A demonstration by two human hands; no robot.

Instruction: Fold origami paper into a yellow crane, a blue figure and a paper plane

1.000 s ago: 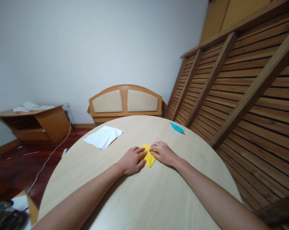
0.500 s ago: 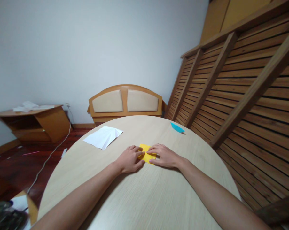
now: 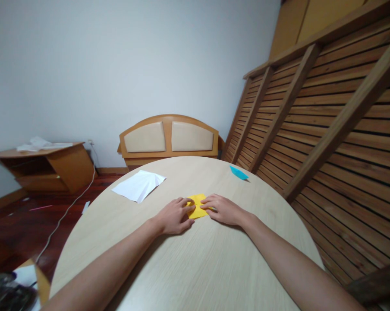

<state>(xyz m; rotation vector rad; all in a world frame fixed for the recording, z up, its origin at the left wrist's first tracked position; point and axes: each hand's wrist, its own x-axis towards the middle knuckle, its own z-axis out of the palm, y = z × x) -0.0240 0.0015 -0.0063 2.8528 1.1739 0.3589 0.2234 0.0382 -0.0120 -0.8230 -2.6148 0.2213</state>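
A small yellow paper [image 3: 199, 211] lies on the round, pale wooden table [image 3: 195, 268], between my two hands. My left hand [image 3: 175, 216] rests at its left side, fingers apart, with fingertips on the paper and the thumb by its lower left corner. From the right, my right hand [image 3: 223, 210] touches the paper's right part with its fingers, which are slightly bent and spread. Neither hand lifts the paper.
A creased white sheet [image 3: 139, 185] lies at the table's back left, and a blue folded paper [image 3: 238, 172] at its back right. Behind stands a headboard [image 3: 169, 134]. A slatted wooden frame [image 3: 298, 108] leans on the right.
My right thumb has drawn in from the paper's lower edge toward the other fingers. The yellow paper's lower right part shows more and its outline has shifted slightly.
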